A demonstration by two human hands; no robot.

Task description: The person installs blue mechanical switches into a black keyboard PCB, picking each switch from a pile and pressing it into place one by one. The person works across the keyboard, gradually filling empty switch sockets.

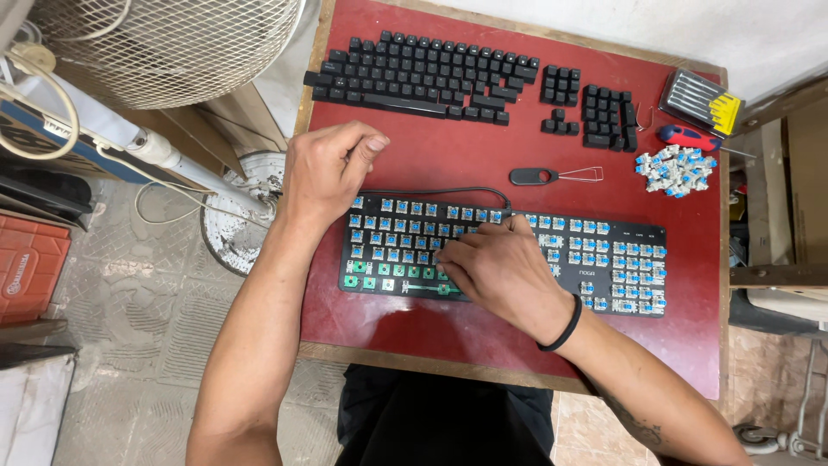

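A black keyboard [604, 259] with its keycaps off lies on the red table [448, 155], showing blue switches and some bare green sockets at the lower left. My right hand [500, 267] rests on its middle, fingers curled down onto the switches there. My left hand [323, 168] sits at the keyboard's upper left corner, fingers loosely curled, thumb against the forefinger; whether it pinches something small is unclear. The removed black keycaps [423, 73] are laid out in keyboard order at the far side of the table.
A black keycap puller [552, 176] lies above the keyboard. A pile of loose blue switches [677, 168], a red-handled screwdriver [690, 136] and a screwdriver set [703, 102] sit at the right. A standing fan [172, 52] is to the left, beside the table edge.
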